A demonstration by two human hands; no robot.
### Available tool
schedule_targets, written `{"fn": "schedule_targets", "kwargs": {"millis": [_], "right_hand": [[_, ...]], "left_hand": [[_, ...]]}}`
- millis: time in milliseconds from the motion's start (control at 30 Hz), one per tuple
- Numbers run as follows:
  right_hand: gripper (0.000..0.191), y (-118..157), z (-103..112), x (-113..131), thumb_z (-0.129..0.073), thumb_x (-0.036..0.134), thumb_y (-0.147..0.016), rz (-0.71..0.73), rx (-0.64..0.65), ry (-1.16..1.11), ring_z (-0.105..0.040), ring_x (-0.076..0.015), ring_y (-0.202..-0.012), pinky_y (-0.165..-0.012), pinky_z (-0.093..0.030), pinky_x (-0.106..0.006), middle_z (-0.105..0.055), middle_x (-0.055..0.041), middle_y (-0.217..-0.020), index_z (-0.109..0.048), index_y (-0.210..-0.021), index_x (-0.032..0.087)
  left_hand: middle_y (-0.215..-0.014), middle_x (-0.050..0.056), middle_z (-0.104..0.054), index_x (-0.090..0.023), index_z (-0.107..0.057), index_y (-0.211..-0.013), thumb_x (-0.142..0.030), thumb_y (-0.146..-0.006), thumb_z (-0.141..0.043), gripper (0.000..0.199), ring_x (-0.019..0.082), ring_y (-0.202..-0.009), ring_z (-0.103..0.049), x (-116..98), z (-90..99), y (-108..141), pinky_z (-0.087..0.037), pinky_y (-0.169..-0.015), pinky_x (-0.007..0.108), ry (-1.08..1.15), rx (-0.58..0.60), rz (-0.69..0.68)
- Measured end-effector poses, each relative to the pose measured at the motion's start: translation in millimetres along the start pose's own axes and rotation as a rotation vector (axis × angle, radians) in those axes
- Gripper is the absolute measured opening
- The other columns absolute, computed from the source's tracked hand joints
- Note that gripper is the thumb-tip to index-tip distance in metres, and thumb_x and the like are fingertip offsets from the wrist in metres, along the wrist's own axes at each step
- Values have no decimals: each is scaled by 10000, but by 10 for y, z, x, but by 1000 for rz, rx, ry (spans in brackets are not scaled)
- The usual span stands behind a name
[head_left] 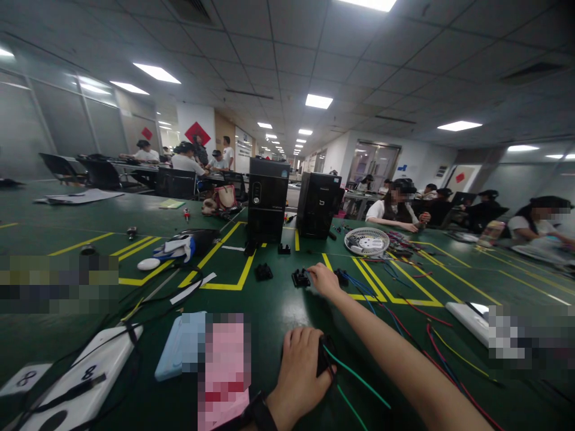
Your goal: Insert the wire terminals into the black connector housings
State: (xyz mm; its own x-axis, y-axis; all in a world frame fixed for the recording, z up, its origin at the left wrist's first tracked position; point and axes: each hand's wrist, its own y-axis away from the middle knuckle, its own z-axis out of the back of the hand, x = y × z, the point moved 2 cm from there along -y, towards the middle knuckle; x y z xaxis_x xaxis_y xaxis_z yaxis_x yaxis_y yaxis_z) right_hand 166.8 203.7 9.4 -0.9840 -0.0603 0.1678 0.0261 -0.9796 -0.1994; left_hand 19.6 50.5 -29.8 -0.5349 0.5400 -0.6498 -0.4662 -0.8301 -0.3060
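Observation:
Low in the view, my left hand (299,368) is wrapped over a black plastic part (322,358), mostly hidden by the fingers. Two green wires (359,381) trail from it to the right. My right hand (325,280) reaches farther out, its fingertips pinched at the right edge of another black plastic part (299,278) on the green table. Just right of that hand lies a black piece (342,277) beside blue wires (362,289). Similar black pieces sit to the left (264,272) and farther back (284,249).
Two black computer towers (268,203) (318,206) stand ahead. A white round basket (367,241) is at the back right among loose wires. A light blue case (179,347) and a white power strip (90,377) lie left. Co-workers (395,206) sit beyond the table.

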Motion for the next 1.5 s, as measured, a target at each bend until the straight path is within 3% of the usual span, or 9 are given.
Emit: {"fn": "schedule_targets", "kwargs": {"millis": [1067,1500], "right_hand": [[261,47,-66,8,-535,312,-941,-52,-46,3,-593,-212,-1006,-844,-511,-417,-581,-74,-1188,-573,-1164,181],[235,34,-120,-31,-533,311,-942,-149,-72,-58,-598,-204,-998,-852,-507,-410,-599,-70,-1159,-592,-1129,181]], "left_hand": [[-1109,42,-566,-223,-547,-1091,-287,-717,-632,389,270,-1059,-441,7,-4,-12,-265,-990,411,-10,7,8],[-1098,37,-570,-227,-548,-1081,-281,-712,-636,383,266,-1049,-445,4,-5,-10,-271,-975,405,-12,10,14]]}}
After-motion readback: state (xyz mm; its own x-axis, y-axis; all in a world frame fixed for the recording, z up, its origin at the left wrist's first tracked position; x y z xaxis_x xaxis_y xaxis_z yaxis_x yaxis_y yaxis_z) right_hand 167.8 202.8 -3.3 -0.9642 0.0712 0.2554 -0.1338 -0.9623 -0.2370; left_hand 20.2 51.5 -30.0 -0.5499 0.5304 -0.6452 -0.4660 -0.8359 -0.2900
